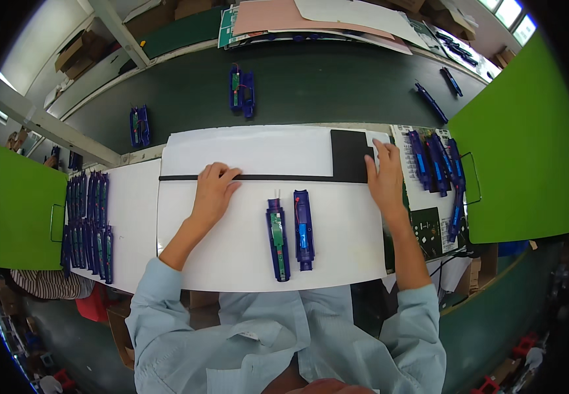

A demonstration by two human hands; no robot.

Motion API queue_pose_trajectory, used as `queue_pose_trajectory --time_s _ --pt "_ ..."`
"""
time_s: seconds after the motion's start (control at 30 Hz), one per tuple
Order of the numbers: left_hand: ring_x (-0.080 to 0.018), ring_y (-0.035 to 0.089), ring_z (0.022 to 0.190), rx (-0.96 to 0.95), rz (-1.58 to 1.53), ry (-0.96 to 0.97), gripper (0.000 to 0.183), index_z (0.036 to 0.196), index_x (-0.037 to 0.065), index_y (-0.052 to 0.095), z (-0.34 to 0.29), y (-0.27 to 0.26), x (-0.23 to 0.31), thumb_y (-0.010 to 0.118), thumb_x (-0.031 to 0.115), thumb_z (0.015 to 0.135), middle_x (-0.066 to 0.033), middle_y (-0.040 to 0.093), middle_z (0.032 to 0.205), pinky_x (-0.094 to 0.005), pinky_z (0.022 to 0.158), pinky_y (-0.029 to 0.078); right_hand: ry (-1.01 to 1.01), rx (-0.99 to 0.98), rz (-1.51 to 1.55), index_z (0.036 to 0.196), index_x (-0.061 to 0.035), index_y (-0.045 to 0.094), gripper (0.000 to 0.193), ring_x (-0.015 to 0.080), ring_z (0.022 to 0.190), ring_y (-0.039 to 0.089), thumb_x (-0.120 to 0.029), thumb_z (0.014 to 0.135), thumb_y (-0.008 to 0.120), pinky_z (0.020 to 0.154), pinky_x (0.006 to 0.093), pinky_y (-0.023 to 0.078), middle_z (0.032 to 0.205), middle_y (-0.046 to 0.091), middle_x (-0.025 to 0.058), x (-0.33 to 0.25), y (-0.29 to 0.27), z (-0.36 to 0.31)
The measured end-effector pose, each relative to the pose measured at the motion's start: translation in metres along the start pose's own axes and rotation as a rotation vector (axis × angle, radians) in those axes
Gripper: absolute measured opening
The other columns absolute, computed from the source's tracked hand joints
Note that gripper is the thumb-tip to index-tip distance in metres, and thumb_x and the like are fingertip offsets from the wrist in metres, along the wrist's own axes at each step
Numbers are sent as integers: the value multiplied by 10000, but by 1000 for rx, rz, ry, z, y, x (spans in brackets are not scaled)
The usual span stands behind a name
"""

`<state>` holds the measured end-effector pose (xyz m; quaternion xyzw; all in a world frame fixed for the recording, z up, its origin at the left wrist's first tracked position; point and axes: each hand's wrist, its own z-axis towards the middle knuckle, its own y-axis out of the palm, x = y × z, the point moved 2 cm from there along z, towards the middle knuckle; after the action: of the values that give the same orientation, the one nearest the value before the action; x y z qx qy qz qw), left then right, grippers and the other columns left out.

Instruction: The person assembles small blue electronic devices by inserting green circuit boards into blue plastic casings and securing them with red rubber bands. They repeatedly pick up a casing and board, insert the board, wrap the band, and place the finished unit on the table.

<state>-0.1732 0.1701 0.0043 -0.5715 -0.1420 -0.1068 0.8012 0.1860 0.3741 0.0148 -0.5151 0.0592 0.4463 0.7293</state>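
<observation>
Across the white work surface (232, 236) lies a thin black strip (284, 178), joining a black rectangular piece (349, 154) at its right end. My left hand (212, 192) has its bent fingers closed over the strip, left of centre. At the right edge of the black rectangle is my right hand (387, 180), thumb and fingers apart. Nearer to me lie two long blue-purple housing halves: one housing half (276, 240) carries a green circuit board and has thin pins at its far end, the other housing half (304, 230) a bright blue part and a red wire.
Rows of housings with boards (87, 223) stand at the left, beside a green panel (15, 203). More housings (437, 164) lie at the right before another green panel (521, 144). An opened housing (242, 90) sits on the dark green bench (337, 85) beyond.
</observation>
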Motion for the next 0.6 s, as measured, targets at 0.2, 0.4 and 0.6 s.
queue_pose_trajectory --time_s 0.2,0.4,0.6 --pt "-314 593 1013 16 -82 -22 212 1121 70 739 -23 -7 14 758 46 911 -99 624 1075 -430 889 491 164 -263 73 1335 12 648 364 383 1090 667 -95 994 718 928 441 559 1296 603 210 55 17 13" --pt "-318 610 995 -49 -46 -43 196 1080 46 733 -15 -8 25 778 41 889 -106 644 1039 -413 890 499 39 -179 105 1223 28 702 296 381 1119 660 -115 969 756 957 424 545 1293 628 193 63 3 3" --pt "-357 639 1141 -91 -123 212 268 1130 91 737 35 -2 76 776 17 875 -133 694 1183 -480 1006 493 21 -197 -32 1175 30 734 260 384 1061 637 -129 969 756 951 448 524 1143 645 182 44 -10 0"
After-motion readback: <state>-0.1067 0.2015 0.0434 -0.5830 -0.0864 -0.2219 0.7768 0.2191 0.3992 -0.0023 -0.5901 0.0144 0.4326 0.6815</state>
